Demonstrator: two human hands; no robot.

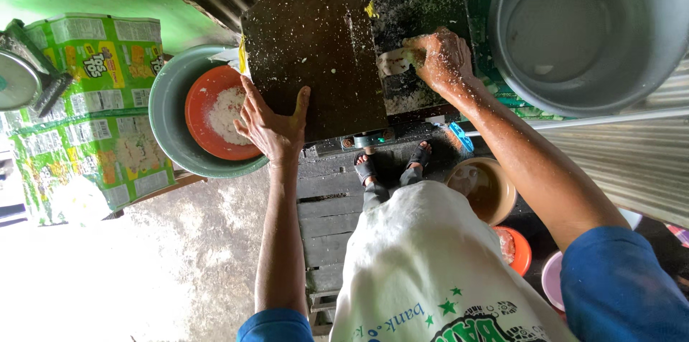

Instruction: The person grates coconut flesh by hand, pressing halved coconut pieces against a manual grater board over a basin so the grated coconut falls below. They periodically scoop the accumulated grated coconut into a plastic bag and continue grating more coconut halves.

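Both hands rest on a dark, flat-topped metal grating machine [316,48] speckled with white shreds, in the upper middle of the frame. On the machine's near left edge lies the left hand [269,123], open and flat, fingers spread wide, thumb hooked over the top plate; its bare forearm runs straight down to a blue sleeve at the bottom edge. At the machine's right side, the right hand [439,58] is curled, palm down, fingers bent around a pale white chunk [393,63] pressed against the feed opening; the hand is dusted with white flakes and its arm angles down to the lower right.

A large grey metal pot [588,26] fills the upper right corner, just beside the machine. Left of the machine sits a wide grey-green basin [166,109] holding an orange plastic bowl [201,127] with a heap of white grated shreds [226,112] inside, just beside the left hand. Green and yellow printed packaging [93,112] covers the far left. Below the right forearm stands a brown round bowl [495,195].
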